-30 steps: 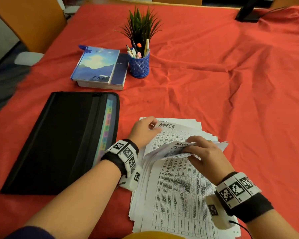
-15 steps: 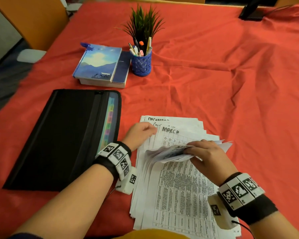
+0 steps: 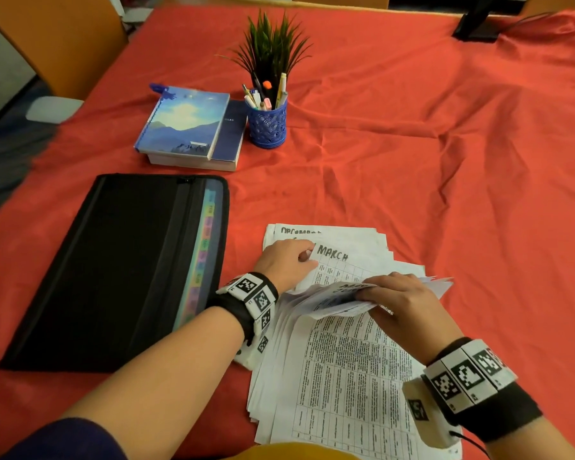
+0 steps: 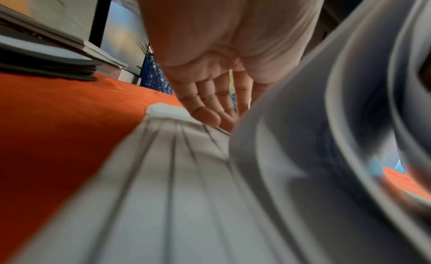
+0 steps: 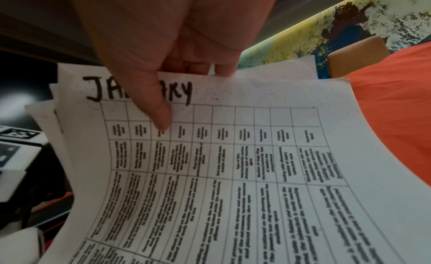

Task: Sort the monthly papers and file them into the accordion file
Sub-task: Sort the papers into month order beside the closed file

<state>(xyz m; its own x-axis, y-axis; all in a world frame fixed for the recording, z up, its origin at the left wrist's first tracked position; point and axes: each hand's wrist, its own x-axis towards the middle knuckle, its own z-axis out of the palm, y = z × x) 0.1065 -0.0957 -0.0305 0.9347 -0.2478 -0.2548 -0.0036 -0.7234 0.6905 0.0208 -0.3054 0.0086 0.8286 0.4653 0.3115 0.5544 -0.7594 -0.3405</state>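
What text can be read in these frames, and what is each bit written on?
"MARCH": handwritten atop a sheet in the paper pile, beside the left hand.
"JA..RY": heading of the sheet the right hand grips; its thumb hides the middle letters.
A heading starting "DEC" on the farthest sheet: partly covered.
Table print, file tabs, book cover: too small or blurred.

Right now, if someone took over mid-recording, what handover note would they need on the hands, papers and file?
Left hand: fingers lie on the flat white printed sheet headed MARCH, at its top corner.
Right hand: pinches a lifted, curled bundle of printed sheets; the right wrist view shows JANUARY on its top page.
The remaining stack of white papers lies fanned on the red tablecloth.
The black zippered accordion file lies flat left of the stack, coloured tabs showing.
Done: leafing through has begun. Left: sorting by month, then all filing.
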